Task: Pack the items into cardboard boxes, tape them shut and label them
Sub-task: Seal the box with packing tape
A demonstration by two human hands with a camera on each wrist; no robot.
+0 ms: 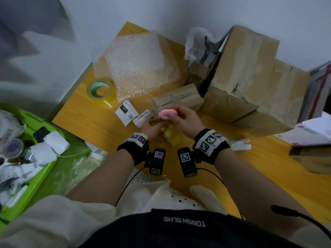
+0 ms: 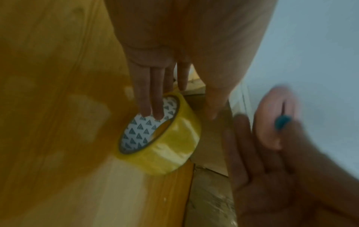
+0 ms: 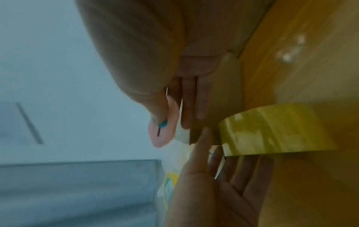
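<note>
A yellow tape roll (image 1: pixel 170 136) stands on the orange table (image 1: pixel 86 119) between my hands. My left hand (image 1: pixel 152 128) reaches into it: in the left wrist view two straight fingers (image 2: pixel 151 92) lie inside the patterned core of the tape roll (image 2: pixel 163 138), the thumb off to the side. My right hand (image 1: pixel 184 119) pinches a pink cutter (image 1: pixel 167 114) just above the roll; the pink cutter (image 3: pixel 163 132) shows a blue slider. A small closed cardboard box (image 1: pixel 177 98) lies right behind my hands. Printed labels (image 1: pixel 143 117) lie left of it.
A large worn cardboard box (image 1: pixel 250 77) fills the back right. Bubble wrap (image 1: pixel 139 65) and a second tape roll (image 1: pixel 100 90) lie at the back left. A green bin (image 1: pixel 35 140) of packets stands to the left. White mailers (image 1: pixel 313 131) lie at the right edge.
</note>
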